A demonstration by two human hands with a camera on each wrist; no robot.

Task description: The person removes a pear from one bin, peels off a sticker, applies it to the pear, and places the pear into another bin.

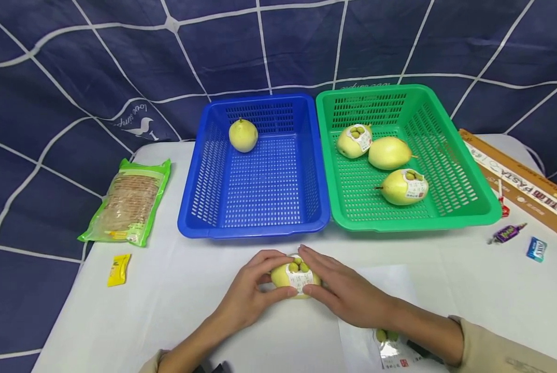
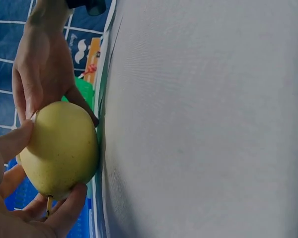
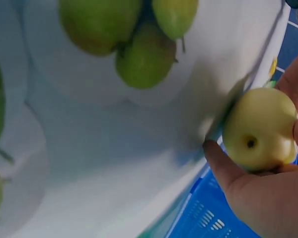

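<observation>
Pear (image 1: pixel 296 277) sat on the table (image 1: pixel 175 290) before the baskets, pinched between left hand (image 1: pixel 250 292) and right hand (image 1: pixel 341 292), its sticker (pictured fruit) seemingly being pressed on. Three pears lay in the green basket (image 1: pixel 465 207), two stickered; one bare pear sat in the blue basket (image 1: pixel 255 230).

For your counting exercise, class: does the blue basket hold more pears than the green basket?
No. The blue basket holds one pear, while the green basket holds three pears.
</observation>
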